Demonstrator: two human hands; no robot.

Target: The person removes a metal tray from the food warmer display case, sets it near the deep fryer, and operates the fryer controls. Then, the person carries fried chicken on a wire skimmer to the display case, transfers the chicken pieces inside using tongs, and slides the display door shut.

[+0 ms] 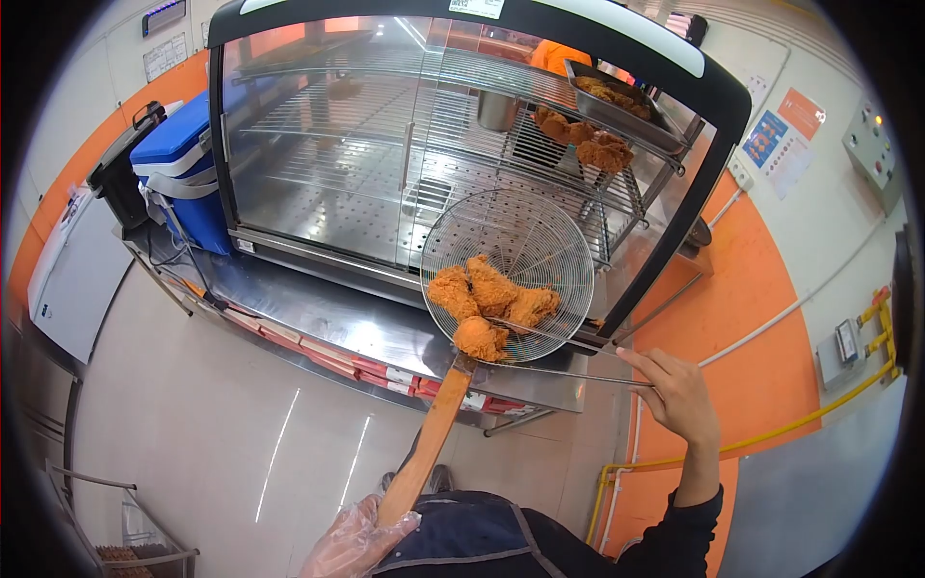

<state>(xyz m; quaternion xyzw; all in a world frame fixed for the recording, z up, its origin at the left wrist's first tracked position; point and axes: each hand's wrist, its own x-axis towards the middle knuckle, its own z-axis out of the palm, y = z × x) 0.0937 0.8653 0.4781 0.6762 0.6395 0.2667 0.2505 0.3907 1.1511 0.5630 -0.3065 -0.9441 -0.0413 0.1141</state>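
Observation:
My left hand (361, 536), in a clear plastic glove, is wrapped round the wooden handle (431, 438) of a round wire strainer (438, 226). Several pieces of fried chicken (491, 287) lie in the strainer, in front of the glass display cabinet (328, 144). My bare right hand (674, 393) grips long metal tongs (578, 374), whose tips reach in among the chicken near the handle. Whether the tips pinch a piece, I cannot tell. More fried chicken (605, 152) sits on the cabinet's upper rack, below a metal tray (665, 133) of chicken.
The cabinet stands on a steel table (356, 328) with red and white boxes (328, 356) below its top. A blue cooler (178, 144) is at its left. Yellow pipes (771, 433) run along the right wall, and a wire rack (130, 520) stands at the lower left.

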